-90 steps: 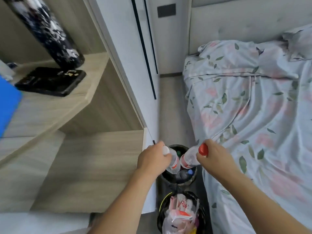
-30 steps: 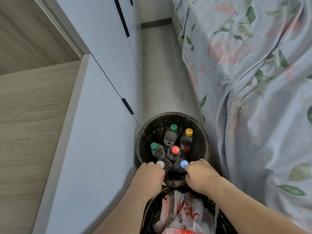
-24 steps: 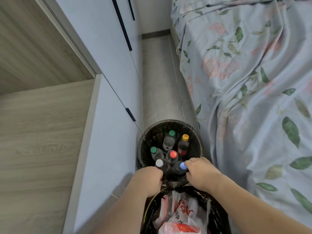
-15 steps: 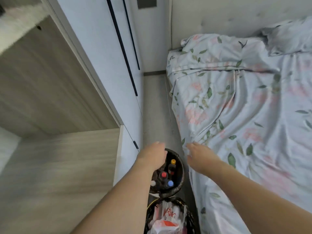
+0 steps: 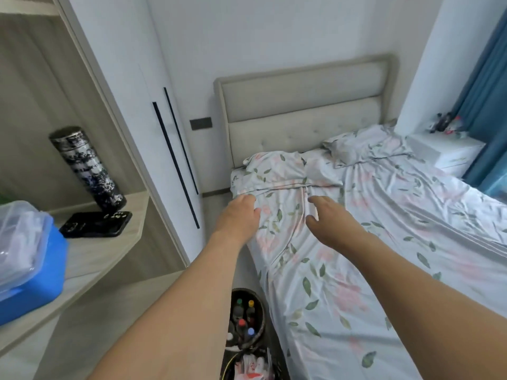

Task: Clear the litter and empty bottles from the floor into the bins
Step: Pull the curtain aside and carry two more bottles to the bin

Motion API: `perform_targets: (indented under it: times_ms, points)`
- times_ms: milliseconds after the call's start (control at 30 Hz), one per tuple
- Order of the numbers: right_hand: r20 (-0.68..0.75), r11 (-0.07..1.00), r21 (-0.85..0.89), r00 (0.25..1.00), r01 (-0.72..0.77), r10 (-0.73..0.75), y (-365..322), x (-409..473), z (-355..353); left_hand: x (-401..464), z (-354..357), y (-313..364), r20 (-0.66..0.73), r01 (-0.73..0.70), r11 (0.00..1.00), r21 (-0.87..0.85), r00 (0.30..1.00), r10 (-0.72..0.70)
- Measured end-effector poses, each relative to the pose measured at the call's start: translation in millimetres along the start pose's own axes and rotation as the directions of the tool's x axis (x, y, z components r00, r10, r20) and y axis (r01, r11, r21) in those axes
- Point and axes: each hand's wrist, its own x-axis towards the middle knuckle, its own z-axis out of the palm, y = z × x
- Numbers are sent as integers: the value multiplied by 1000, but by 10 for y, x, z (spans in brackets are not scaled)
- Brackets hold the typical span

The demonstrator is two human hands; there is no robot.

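Low in the frame, a round dark bin (image 5: 260, 308) stands on the floor between the wardrobe and the bed, holding several upright plastic bottles (image 5: 241, 323) with coloured caps. A second bin (image 5: 229, 364) in front of it, at the bottom edge, is stuffed with red-and-white plastic bags (image 5: 251, 367). My left hand (image 5: 238, 218) and my right hand (image 5: 329, 218) are raised well above the bins, over the bed's near corner. Both hold nothing and their fingers are loosely apart.
A bed with a leaf-print sheet (image 5: 370, 242) fills the right side. White wardrobe doors (image 5: 131, 119) and wooden shelves (image 5: 104, 248) line the left, carrying a tall patterned flask (image 5: 87, 171), a black phone (image 5: 96, 224) and a blue box (image 5: 30, 272). A white nightstand (image 5: 445, 152) stands far right.
Three seconds ago both hands lowered bottles into the far bin. They let go, rose away from it, and the view tilted up from the bins to the bed and headboard.
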Motion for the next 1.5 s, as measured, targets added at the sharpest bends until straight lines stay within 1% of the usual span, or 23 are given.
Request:
perform_targets:
  times_ms: [167,300,400,500,633,833,967,1033,1200,1367,1500]
  points:
    - [-112,997,44,991,-64,68,21,-296,-349,112,-205,372,16,-161,986,41,987,161]
    - [-171,983,22,968,-184,185,143,-581,-576,179,-263,729,47,-302,953,41,953,300]
    - [-207,959,25,937,-282,281,298,-863,-741,188,-222,1093,76,-392,920,10,918,390]
    - [-256,925,51,891,-376,376,504,-1240,-895,102,-128,1555,96,-514,858,-6,854,512]
    - [-332,870,76,810,-488,483,836,-1858,-1107,-179,49,2267,116,-652,757,-47,749,653]
    - [-424,746,155,638,-648,643,1419,-3033,-1419,-895,377,3363,140,-786,608,-114,593,793]
    - [-465,664,226,520,-713,717,1810,-3978,-1611,-1557,615,4145,135,-848,505,-161,488,862]
    - [-468,622,242,473,-745,747,2009,-4475,-1712,-1928,742,4543,135,-867,460,-195,440,888]
    - [-478,530,245,375,-812,795,2452,-5646,-1947,-2920,1024,5458,128,-880,382,-282,360,924]
    - [-458,479,250,333,-841,824,2753,-6461,-2044,-3623,1308,6065,140,-893,328,-310,298,944]
    - [-456,466,276,312,-841,834,2952,-6810,-2145,-3908,1400,6405,139,-908,291,-301,260,956]
